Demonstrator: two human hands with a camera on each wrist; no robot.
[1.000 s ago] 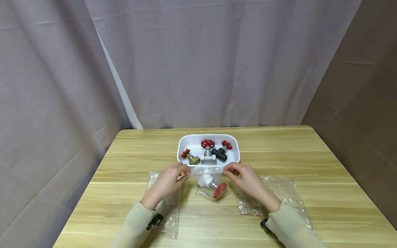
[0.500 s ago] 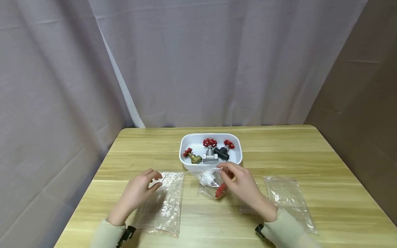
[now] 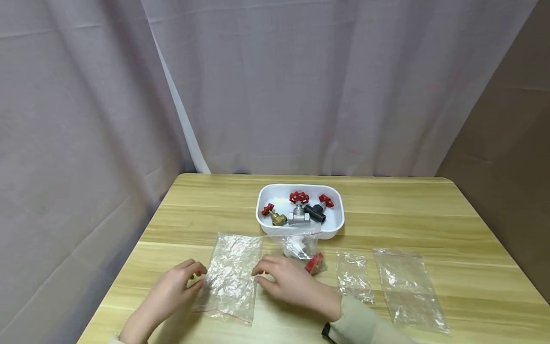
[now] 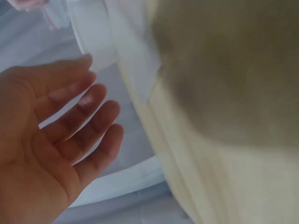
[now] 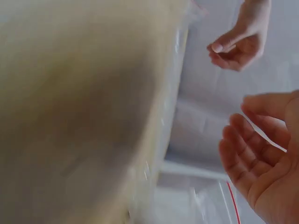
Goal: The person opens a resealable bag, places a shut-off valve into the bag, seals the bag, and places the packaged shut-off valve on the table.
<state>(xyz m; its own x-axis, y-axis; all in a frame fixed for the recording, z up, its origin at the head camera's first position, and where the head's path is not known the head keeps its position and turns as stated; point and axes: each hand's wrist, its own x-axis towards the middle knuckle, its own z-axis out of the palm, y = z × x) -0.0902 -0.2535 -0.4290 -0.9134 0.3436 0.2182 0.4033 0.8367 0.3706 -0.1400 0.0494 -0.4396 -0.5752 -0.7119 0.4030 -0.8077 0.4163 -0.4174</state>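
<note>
Clear plastic forms the wide bag (image 3: 234, 272) that lies flat on a wooden table (image 3: 189, 224) between a person's two hands; the left hand (image 3: 174, 287) is at the bag's left edge, the right hand (image 3: 287, 282) at its right edge; both are open and relaxed, fingers gently bent and thumbs apart from them, though whether the fingertips touch the plastic is hard to tell; both wrist views show the loosely curved fingers, with the tabletop blurred beside them.

Just beyond the right hand, a filled bag (image 3: 310, 242) contains a white valve (image 3: 294, 247) with a red handwheel; its upper edge overlaps the front of a white tray (image 3: 262, 210); the tray, farther ahead of the right hand, holds three red-wheeled valves, namely a brass valve (image 3: 278, 219), a grey metal valve (image 3: 299, 218) and a black valve (image 3: 315, 213); to the right of the right hand lie a small bag (image 3: 354, 274) and, farther out, a larger bag (image 3: 410, 291); well beyond both hands hangs a greyish-mauve curtain (image 3: 275, 95).
</note>
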